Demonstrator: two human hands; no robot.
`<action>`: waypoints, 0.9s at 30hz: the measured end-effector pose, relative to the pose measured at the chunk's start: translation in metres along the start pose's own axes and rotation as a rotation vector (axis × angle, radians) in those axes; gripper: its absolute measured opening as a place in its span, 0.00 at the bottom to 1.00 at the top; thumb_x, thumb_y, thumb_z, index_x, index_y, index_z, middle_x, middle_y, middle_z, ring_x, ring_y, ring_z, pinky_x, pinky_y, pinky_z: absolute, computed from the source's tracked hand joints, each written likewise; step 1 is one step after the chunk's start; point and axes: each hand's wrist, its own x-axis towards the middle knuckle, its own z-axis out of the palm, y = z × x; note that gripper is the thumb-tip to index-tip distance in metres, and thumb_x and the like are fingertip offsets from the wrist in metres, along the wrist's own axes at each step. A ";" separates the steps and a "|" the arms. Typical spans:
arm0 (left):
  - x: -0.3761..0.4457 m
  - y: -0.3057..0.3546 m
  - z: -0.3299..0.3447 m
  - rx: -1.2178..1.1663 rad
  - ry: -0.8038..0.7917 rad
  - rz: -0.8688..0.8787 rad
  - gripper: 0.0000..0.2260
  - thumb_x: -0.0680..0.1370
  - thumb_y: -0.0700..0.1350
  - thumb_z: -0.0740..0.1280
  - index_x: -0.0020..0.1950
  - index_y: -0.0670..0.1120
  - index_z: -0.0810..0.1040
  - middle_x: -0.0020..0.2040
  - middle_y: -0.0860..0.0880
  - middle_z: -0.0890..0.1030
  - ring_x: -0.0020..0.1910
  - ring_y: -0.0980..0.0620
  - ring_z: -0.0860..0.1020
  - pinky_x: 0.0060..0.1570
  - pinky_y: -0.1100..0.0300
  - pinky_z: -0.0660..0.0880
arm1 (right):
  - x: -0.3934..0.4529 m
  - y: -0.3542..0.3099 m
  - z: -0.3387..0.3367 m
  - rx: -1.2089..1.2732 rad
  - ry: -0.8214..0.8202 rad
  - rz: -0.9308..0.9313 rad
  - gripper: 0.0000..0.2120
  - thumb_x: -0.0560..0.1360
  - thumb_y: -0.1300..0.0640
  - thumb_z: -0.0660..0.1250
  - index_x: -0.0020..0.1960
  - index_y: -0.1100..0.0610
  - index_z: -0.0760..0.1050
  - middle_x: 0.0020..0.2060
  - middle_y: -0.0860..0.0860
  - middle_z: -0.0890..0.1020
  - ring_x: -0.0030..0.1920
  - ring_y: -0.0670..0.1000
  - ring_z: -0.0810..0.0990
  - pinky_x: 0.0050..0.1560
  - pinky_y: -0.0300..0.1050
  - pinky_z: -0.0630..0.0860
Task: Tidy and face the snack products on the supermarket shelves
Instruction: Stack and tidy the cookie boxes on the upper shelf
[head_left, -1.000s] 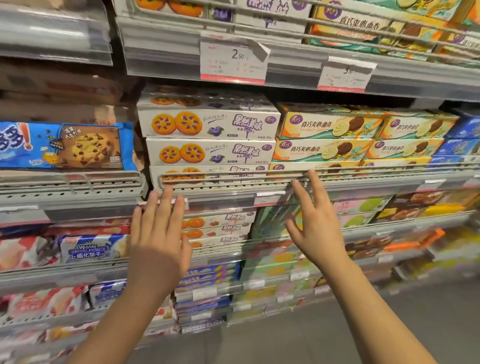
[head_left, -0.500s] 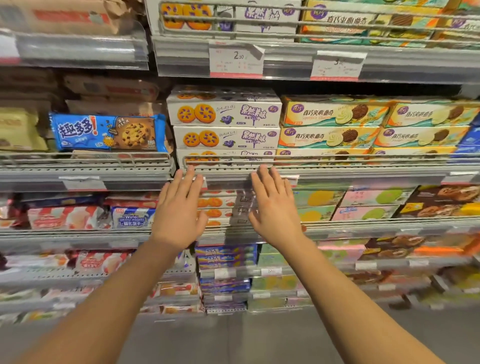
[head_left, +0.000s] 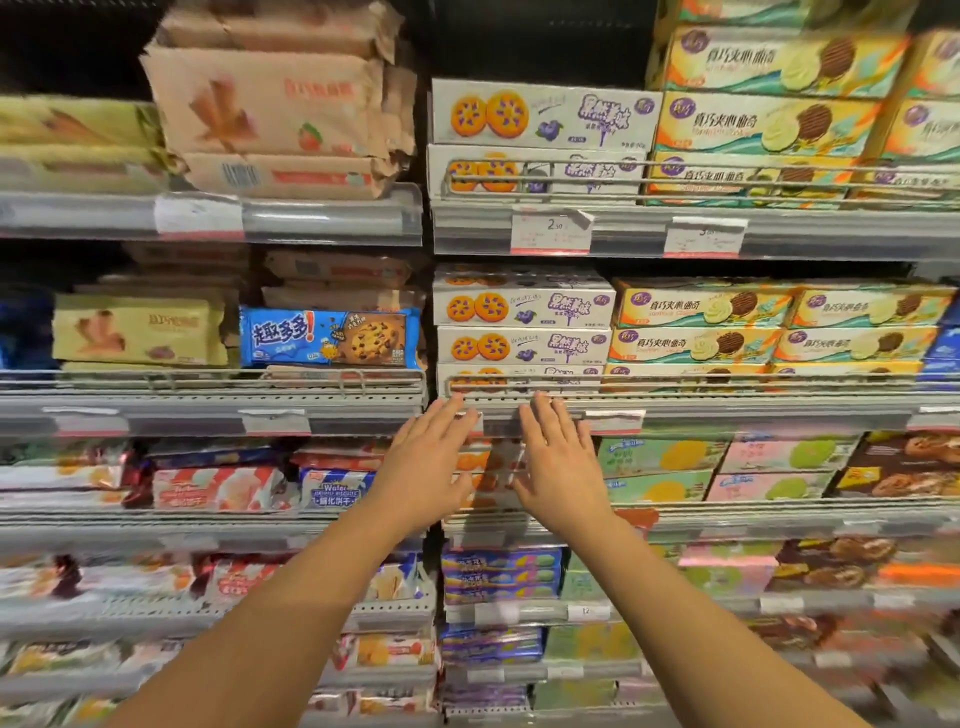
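Note:
Both my hands are raised side by side in front of the shelves, fingers straight and holding nothing. My left hand (head_left: 423, 465) and my right hand (head_left: 561, 465) reach up with their fingertips at the grey front rail (head_left: 675, 402) of the middle shelf. Just above that rail stands a stack of white boxes of blueberry jam biscuits (head_left: 522, 343), faces forward. Behind my palms, one shelf lower, more boxes with orange biscuits (head_left: 491, 467) are partly hidden.
Yellow-green sandwich cookie boxes (head_left: 696, 343) sit right of the white stack. A blue chocolate-chip cookie pack (head_left: 330, 338) lies to its left, with tan wafer packs (head_left: 270, 104) above. Price tags (head_left: 550, 231) hang on the upper rail. Lower shelves hold several blurred snack packs.
The view has tilted up, so an extra upper shelf shows. My hands have come closer together and now sit side by side at the middle shelf's rail.

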 end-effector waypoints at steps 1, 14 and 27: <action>-0.004 -0.007 -0.004 -0.033 0.022 0.014 0.31 0.82 0.54 0.61 0.83 0.53 0.54 0.84 0.51 0.52 0.83 0.50 0.50 0.80 0.50 0.49 | 0.001 -0.004 0.001 -0.001 0.004 0.022 0.44 0.78 0.44 0.66 0.83 0.56 0.44 0.83 0.55 0.44 0.82 0.58 0.43 0.80 0.62 0.51; -0.069 -0.188 -0.028 0.056 0.303 -0.243 0.29 0.73 0.53 0.61 0.73 0.44 0.73 0.72 0.40 0.72 0.70 0.37 0.71 0.70 0.34 0.67 | 0.031 -0.105 -0.032 0.021 0.238 0.222 0.26 0.75 0.47 0.69 0.70 0.56 0.73 0.74 0.58 0.69 0.71 0.61 0.71 0.71 0.57 0.69; -0.067 -0.224 -0.030 0.157 0.318 -0.082 0.26 0.71 0.51 0.61 0.67 0.43 0.77 0.66 0.40 0.75 0.61 0.35 0.74 0.69 0.35 0.62 | 0.121 -0.215 -0.057 0.012 0.323 0.019 0.33 0.73 0.57 0.70 0.75 0.63 0.64 0.71 0.60 0.71 0.70 0.61 0.69 0.70 0.57 0.71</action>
